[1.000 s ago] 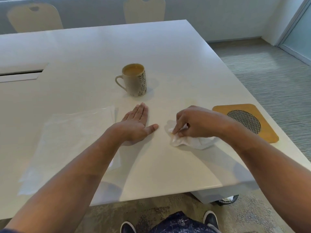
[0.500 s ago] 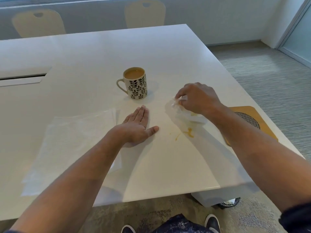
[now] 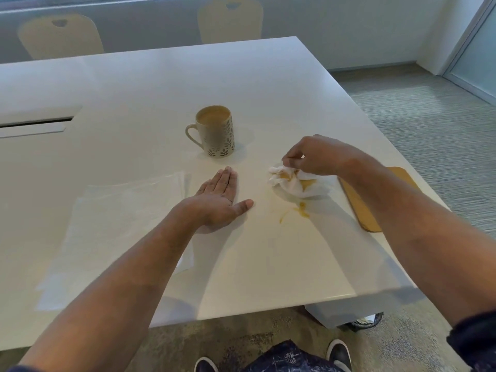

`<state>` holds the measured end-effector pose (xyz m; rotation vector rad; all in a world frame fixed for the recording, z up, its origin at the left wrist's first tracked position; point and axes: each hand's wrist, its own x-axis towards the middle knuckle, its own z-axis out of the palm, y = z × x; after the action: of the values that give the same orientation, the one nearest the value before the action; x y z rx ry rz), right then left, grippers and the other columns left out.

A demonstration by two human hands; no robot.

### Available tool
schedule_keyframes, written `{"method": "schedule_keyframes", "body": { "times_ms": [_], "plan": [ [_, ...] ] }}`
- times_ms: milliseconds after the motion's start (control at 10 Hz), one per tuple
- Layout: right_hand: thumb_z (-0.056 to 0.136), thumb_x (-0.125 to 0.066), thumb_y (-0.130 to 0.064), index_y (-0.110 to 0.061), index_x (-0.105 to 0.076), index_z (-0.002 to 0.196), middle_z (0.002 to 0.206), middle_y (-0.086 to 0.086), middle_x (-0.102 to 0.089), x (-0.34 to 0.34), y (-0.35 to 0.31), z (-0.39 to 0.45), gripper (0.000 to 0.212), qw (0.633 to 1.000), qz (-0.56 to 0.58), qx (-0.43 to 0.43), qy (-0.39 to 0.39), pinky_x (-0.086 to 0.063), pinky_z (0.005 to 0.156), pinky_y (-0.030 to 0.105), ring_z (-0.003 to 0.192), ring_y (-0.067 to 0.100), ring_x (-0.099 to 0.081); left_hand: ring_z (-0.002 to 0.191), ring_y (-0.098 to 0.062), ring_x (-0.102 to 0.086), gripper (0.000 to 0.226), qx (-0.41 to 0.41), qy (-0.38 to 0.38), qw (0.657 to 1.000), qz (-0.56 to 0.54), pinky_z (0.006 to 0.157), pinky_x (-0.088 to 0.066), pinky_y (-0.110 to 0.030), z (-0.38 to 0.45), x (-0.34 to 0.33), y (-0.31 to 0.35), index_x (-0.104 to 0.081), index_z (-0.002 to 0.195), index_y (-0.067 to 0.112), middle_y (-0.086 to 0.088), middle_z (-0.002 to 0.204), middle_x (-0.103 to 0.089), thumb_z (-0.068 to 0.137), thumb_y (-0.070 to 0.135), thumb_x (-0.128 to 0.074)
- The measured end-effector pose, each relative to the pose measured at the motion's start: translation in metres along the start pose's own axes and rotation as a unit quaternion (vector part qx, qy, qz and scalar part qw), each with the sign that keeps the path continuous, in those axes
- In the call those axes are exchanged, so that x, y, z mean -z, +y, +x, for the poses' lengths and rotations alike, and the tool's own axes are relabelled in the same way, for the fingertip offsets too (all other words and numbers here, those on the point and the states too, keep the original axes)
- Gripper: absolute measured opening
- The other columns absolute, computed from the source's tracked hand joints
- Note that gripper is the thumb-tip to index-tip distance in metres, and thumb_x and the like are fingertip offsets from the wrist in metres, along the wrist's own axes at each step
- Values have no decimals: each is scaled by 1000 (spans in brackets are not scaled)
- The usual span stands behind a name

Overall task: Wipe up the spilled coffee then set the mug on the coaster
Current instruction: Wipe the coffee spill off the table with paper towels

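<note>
Nearest on the white desk (image 3: 268,84) is a small coffee spill (image 3: 299,209), not wiped yet. The left hand (image 3: 218,198) lies flat and open on the desk beside a stack of paper towels (image 3: 118,224). The right hand (image 3: 312,155) pinches a stained, crumpled tissue (image 3: 294,183) just behind the spill. The coaster (image 3: 367,208) lies under the right forearm. Farther back stands the mug (image 3: 216,131), full of coffee.

One leaf-patterned ceramic mug (image 3: 216,131), one tan square coaster (image 3: 369,208), one crumpled white tissue (image 3: 298,182), two beige chairs (image 3: 60,36).
</note>
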<state>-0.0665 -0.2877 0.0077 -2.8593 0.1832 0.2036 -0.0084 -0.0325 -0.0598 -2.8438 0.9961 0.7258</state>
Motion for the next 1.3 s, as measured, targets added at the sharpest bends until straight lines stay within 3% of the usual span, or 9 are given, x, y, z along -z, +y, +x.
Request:
{"method": "schedule_keyframes", "body": {
  "times_ms": [100,400,500,800,900,1000,1100,1200,1300],
  "plan": [
    [95,-63,-48,-40,-78,108,113,-18,-74,2,-6,0,21,1000,2,8,-9,-53,96,39,110,15,-64,153,-15,27,89,2,-2,1000,-2,126,9,-38,-1,1,0,27,156,15,-1,165,34,100,70,-14],
    [94,-66,-48,-41,-61,137,136,-7,-64,-2,-27,9,44,988,-139,62,-10,-40,86,32,127,20,-56,153,-15,27,89,6,-7,1000,-4,126,10,-38,-2,3,2,27,156,16,-1,165,34,100,69,-15],
    [95,-66,-47,-37,-63,135,135,-6,-64,-4,-30,5,42,984,-162,78,-3,-42,89,32,126,21,-57,153,-15,27,89,6,-8,1000,-3,126,9,-37,-2,3,1,27,156,16,-1,165,34,100,69,-15],
    [95,-65,-36,-44,-75,112,110,-17,-65,-9,-22,-19,21,978,-145,151,2,-38,73,27,108,11,-60,153,-14,27,88,3,-3,1000,-6,126,9,-37,-2,2,1,27,157,16,0,165,33,101,69,-15],
    [92,-71,-34,-46,-70,119,112,-22,-66,0,-11,-27,29,990,-76,119,6,-40,76,28,98,7,-56,153,-14,26,87,2,-1,1000,-6,127,9,-38,-2,1,1,26,157,16,-1,165,33,101,69,-15],
    [81,-80,-50,-40,-69,120,103,-20,-66,9,1,-38,42,996,-24,80,22,-50,82,34,93,7,-59,153,-14,26,88,1,-2,1000,-3,127,9,-39,-1,1,0,27,157,16,-1,165,33,100,69,-14],
    [59,-83,-73,-43,-66,109,96,-22,-65,17,9,-51,61,999,-9,45,-4,-51,77,34,87,0,-60,153,-15,26,88,3,-4,1000,-2,127,9,-39,-1,2,1,27,156,16,-1,165,33,100,69,-14],
    [48,-89,-71,-47,-60,107,99,-23,-63,19,12,-60,70,996,-24,21,-88,-50,78,33,86,-4,-58,153,-14,27,88,2,-5,1000,0,127,9,-38,-1,2,1,27,156,16,-1,165,34,100,69,-14],
    [62,-91,-52,-43,-65,99,98,-21,-61,11,13,-57,47,991,-90,33,-96,-49,77,33,89,2,-58,153,-14,27,88,3,-5,1000,1,127,9,-38,-1,2,0,27,156,16,-1,165,34,100,70,-14]
  ]
}}
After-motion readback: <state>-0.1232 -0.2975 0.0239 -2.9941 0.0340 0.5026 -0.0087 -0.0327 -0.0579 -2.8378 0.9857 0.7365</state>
